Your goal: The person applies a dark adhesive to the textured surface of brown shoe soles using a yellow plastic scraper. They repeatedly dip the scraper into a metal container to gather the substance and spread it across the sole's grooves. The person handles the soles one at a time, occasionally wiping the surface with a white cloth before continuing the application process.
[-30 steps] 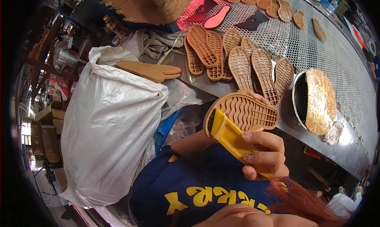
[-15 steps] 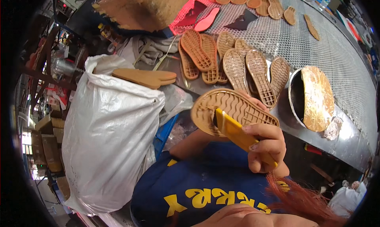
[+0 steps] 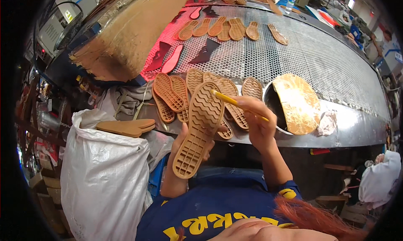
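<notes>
My left hand (image 3: 181, 145) holds a tan rubber shoe sole (image 3: 198, 129) upright from behind, tread side facing me. My right hand (image 3: 257, 124) grips a yellow brush handle (image 3: 230, 100), whose tip rests at the sole's upper edge. Several more tan soles (image 3: 176, 96) lie in a row on the metal bench edge just beyond the held sole.
A glue pot (image 3: 294, 104) with a crusted yellow lid sits right of my right hand. A perforated mesh conveyor (image 3: 319, 56) carries further soles (image 3: 228, 29) and red insoles (image 3: 170, 60). A white sack (image 3: 103, 182) with soles on top (image 3: 124, 127) stands at left.
The view has tilted up toward the conveyor. The sole has turned from lying sideways to standing upright, and the brush has moved from its side to its top edge.
</notes>
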`<state>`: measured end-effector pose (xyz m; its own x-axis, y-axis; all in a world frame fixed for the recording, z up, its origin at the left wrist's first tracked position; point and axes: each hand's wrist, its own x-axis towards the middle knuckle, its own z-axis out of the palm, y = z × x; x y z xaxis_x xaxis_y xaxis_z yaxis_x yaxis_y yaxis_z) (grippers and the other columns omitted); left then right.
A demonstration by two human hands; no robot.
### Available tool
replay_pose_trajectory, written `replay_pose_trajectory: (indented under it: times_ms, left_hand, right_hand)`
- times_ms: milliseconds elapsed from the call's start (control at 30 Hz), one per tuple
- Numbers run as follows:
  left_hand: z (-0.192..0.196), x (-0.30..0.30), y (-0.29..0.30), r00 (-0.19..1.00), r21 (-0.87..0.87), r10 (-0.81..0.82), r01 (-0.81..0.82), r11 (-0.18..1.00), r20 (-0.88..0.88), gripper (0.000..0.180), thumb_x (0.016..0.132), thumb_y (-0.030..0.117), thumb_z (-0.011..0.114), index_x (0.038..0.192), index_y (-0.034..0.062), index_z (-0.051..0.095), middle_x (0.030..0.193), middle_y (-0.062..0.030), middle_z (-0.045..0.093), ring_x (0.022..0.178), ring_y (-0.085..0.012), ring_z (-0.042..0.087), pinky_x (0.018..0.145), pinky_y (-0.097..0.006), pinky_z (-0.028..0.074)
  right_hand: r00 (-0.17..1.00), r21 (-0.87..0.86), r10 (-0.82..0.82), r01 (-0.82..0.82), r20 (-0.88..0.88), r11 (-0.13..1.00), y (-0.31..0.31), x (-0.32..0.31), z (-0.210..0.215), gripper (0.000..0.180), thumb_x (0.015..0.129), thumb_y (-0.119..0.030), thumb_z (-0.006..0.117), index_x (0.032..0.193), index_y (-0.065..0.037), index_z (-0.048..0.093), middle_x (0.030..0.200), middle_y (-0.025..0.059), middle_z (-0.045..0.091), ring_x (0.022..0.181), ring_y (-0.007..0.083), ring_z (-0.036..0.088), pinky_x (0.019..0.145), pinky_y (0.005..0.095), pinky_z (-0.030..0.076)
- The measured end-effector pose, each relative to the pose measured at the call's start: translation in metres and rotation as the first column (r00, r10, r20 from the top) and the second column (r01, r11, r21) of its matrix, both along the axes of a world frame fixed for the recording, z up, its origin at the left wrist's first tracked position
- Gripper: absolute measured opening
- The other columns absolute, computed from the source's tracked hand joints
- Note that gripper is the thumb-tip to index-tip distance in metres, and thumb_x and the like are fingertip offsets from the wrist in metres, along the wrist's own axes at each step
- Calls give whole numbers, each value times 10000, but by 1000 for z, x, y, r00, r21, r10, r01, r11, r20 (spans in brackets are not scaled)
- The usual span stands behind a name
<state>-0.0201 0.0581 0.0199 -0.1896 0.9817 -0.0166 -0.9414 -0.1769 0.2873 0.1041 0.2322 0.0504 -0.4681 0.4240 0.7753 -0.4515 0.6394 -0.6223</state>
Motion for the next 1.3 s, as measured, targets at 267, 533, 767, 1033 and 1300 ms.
replay_pose_trajectory:
  times_ms: [267, 533, 767, 1033, 1300]
  left_hand:
    - [-6, -5, 3, 1000, -21, -7, 8, 1000, 18, 669, 975, 538, 306, 1378, 6, 336, 1193, -260, 530, 772, -313, 634, 557, -374, 583]
    - [-16, -5, 14, 979, 72, -130, 119, 990, 160, 659, 986, 485, 338, 1421, -7, 280, 1305, -336, 411, 708, -249, 589, 540, -370, 554]
    - [-50, -17, 32, 991, 189, -136, 136, 972, -15, 586, 984, 505, 319, 1363, 65, 390, 1189, -238, 541, 727, -265, 630, 513, -358, 555]
    - [-32, -2, 31, 997, -73, 1, 5, 997, 82, 757, 959, 556, 325, 1406, -52, 261, 1017, -226, 635, 745, -276, 677, 547, -355, 583]
    - [-29, 5, 17, 917, 90, 147, -122, 988, -371, 615, 998, 441, 308, 1369, -50, 303, 1227, -365, 487, 897, -346, 664, 619, -408, 606]
  right_hand:
    - [972, 269, 228, -235, 58, 934, -44, 2, 4, 237, 781, 46, 608, 1002, -37, 632, 877, 88, 667, 769, 238, 642, 715, 359, 519]
    - [995, 281, 30, -54, 91, 958, -55, 8, -13, 168, 852, 128, 496, 982, 39, 552, 826, 139, 613, 664, 231, 560, 605, 318, 458]
    - [980, -419, -74, 145, 182, 896, -56, -11, 9, 148, 896, 72, 495, 1019, 22, 561, 929, 78, 608, 827, 195, 607, 792, 270, 481]
    - [959, -138, 85, -49, 269, 989, -57, 11, -21, 125, 872, 72, 564, 985, 24, 586, 870, 121, 621, 785, 205, 603, 698, 321, 473]
    - [675, -405, -736, 659, -55, 634, 66, 108, -39, 225, 970, -170, 529, 1111, 2, 559, 1021, 69, 563, 966, 138, 513, 870, 281, 418]
